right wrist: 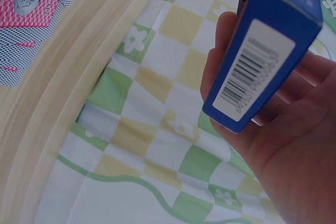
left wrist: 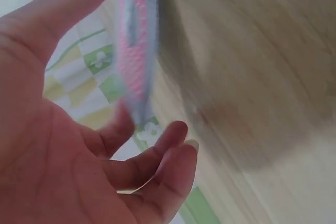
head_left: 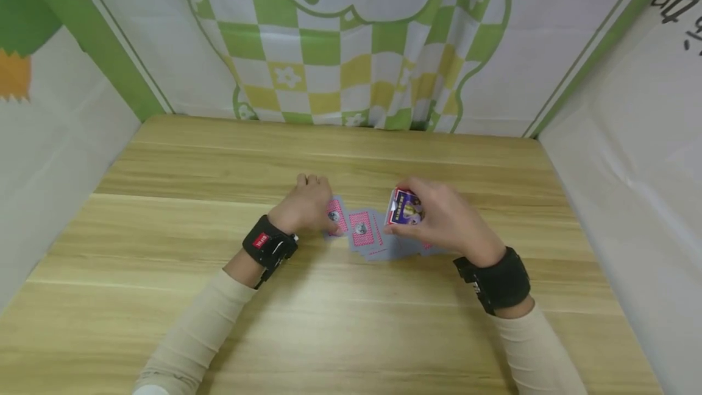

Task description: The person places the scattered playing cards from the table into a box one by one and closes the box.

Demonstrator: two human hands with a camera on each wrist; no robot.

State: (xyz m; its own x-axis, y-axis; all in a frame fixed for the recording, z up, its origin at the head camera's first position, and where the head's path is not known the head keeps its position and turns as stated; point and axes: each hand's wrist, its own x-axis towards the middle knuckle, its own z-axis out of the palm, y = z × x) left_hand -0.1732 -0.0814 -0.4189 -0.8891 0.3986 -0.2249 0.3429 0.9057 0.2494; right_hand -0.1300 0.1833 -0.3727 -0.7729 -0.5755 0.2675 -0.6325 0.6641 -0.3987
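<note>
My left hand (head_left: 304, 205) pinches a playing card (head_left: 337, 217) with a red patterned back between thumb and finger. In the left wrist view that card (left wrist: 134, 51) stands steeply tilted and blurred, while the other fingers curl loosely below it. My right hand (head_left: 452, 221) grips a small card box (head_left: 406, 208), its dark picture face turned up towards the head camera. A blue end with a white barcode label (right wrist: 249, 72) shows in the right wrist view. Between and below the hands, several cards (head_left: 363, 230) lie overlapping, backs up, partly hidden by the right hand.
The wooden table (head_left: 351, 322) reaches to a green, yellow and white checked curtain (head_left: 329, 66) at the back. White cloth walls (head_left: 631, 139) rise on both sides. Each wrist wears a black strap (head_left: 496, 279) with a small device.
</note>
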